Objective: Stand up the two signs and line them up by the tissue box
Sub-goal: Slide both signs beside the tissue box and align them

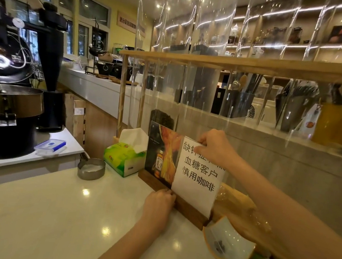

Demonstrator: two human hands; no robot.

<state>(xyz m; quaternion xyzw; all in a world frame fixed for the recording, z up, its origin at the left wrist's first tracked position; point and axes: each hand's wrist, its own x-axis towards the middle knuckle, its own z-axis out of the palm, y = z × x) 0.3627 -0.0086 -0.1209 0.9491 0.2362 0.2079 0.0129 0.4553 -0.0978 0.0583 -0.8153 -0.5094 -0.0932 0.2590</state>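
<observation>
White counter (50,211): right grip (217,147) pinches white sign (199,175) top, left grip (161,200) pinches its base.

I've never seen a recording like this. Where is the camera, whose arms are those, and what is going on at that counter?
The camera sits on a person's head, looking down at their own bare arms. No robot here. On the white counter two signs stand side by side: a white sign with Chinese text and a dark picture sign, both on wooden bases. The right hand pinches the white sign's top edge; the left hand presses at its wooden base. Left of the signs lies a green tissue box, then a small metal tin.
</observation>
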